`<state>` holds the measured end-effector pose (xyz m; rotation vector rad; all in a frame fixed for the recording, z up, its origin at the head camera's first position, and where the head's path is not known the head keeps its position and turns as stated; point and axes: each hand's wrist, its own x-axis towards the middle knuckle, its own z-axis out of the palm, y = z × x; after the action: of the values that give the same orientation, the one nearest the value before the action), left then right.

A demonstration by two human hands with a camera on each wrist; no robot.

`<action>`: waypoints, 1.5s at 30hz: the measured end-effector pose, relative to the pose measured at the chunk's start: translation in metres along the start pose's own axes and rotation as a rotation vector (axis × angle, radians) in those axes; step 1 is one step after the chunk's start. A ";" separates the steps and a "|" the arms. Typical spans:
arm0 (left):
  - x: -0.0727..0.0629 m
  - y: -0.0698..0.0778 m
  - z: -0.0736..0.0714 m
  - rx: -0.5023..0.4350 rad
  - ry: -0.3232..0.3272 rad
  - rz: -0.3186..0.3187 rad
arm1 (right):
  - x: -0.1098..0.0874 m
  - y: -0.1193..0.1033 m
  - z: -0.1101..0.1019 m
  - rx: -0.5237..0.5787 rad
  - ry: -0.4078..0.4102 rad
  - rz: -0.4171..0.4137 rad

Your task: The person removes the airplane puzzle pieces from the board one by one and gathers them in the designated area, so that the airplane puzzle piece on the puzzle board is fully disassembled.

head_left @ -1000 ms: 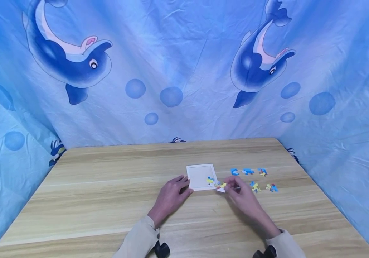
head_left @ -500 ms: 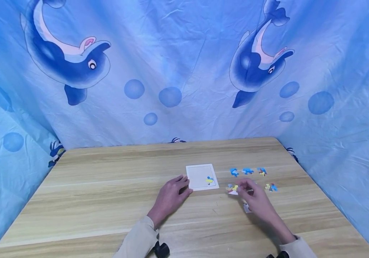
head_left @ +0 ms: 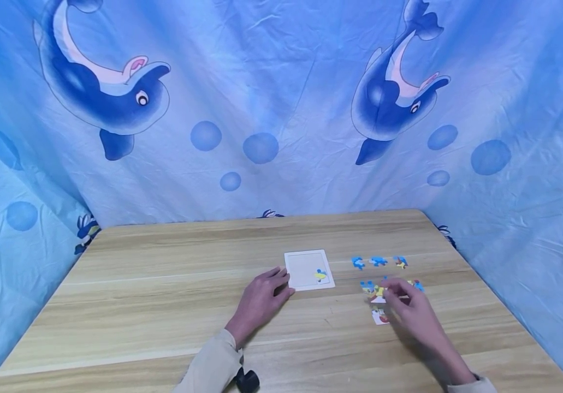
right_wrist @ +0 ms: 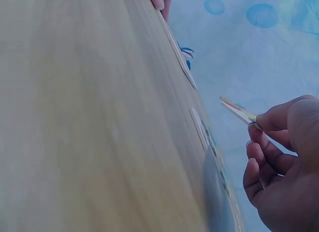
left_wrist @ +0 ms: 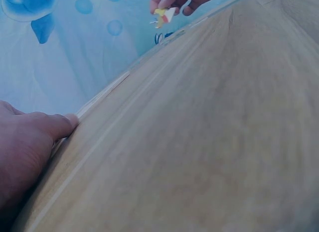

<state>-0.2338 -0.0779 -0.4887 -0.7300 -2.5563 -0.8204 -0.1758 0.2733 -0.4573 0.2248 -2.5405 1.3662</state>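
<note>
Between thumb and forefinger my right hand (head_left: pixel 414 312) pinches a jigsaw piece (head_left: pixel 377 296) with yellow, red and white on it. Seen from the right wrist, the held piece (right_wrist: pixel 233 109) is thin, edge-on and raised above the table. My left hand (head_left: pixel 263 297) rests with relaxed fingers at the left edge of a square white puzzle tray (head_left: pixel 306 252), its thumb at the near left corner. One yellow and blue jigsaw piece (head_left: pixel 320 275) lies inside the tray, toward the near right corner. The left wrist view also catches the held piece (left_wrist: pixel 163 18) in the right fingers.
Right of the tray, loose pieces lie in rows: blue ones (head_left: pixel 378 261) at the back, others (head_left: pixel 367 286) partly hidden by the right hand, and a white and red one (head_left: pixel 380 315) nearest. Beyond the wooden table (head_left: pixel 163 284) hangs a blue dolphin curtain (head_left: pixel 306 109).
My right hand has carried the pinched piece from the tray's near right corner rightward, over the loose pieces. The left hand and the tray have stayed in place.
</note>
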 end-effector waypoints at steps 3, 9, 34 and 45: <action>0.000 0.001 0.000 0.002 0.001 0.004 | -0.003 0.002 -0.007 -0.040 0.016 0.029; 0.001 0.001 0.000 0.003 0.001 0.006 | -0.009 0.009 -0.017 -0.076 0.047 0.028; 0.000 0.000 0.000 0.015 0.008 0.008 | -0.025 0.025 -0.030 -0.142 0.080 0.061; 0.001 -0.001 0.002 0.015 0.010 0.010 | -0.027 0.030 -0.033 -0.154 0.056 0.053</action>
<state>-0.2356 -0.0775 -0.4902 -0.7317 -2.5457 -0.7991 -0.1525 0.3180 -0.4712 0.0895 -2.6063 1.1701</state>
